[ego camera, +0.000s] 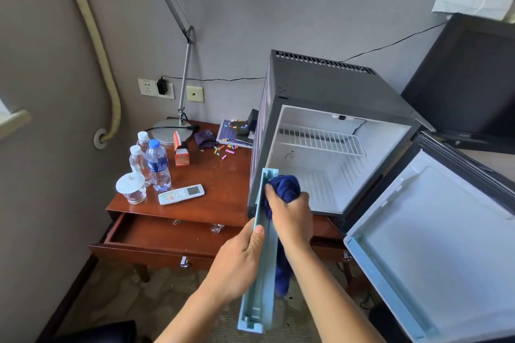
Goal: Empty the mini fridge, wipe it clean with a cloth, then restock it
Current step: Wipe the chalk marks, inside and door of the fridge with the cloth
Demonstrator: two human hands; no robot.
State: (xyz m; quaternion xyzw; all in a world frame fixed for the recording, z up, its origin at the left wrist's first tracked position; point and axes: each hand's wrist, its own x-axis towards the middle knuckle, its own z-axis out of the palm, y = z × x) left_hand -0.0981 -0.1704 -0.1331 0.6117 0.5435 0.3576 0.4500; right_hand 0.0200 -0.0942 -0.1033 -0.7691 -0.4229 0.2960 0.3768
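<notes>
No writing can be read: the blue label on the larger water bottle (158,166), the print on the orange carton (181,157) and the buttons of the white remote (181,194) are all too small to make out. These stand on the wooden table (223,198) to the left of the mini fridge (331,108), along with two smaller bottles and a lidded glass (131,188). The fridge sits on the same table with its door (434,237) swung wide to the right; inside, only a white wire shelf (320,139) shows. In front of the fridge, the left hand (239,262) grips a long pale-blue plastic rail (260,273), thumb laid on its near edge, holding it tilted with the far end up by the fridge's lower left corner. The right hand (292,214) is clenched around a dark blue cloth (285,189), pressing it against the rail's upper part, while the cloth's tail hangs down behind the rail. A table drawer (167,237) stands pulled open below the remote
</notes>
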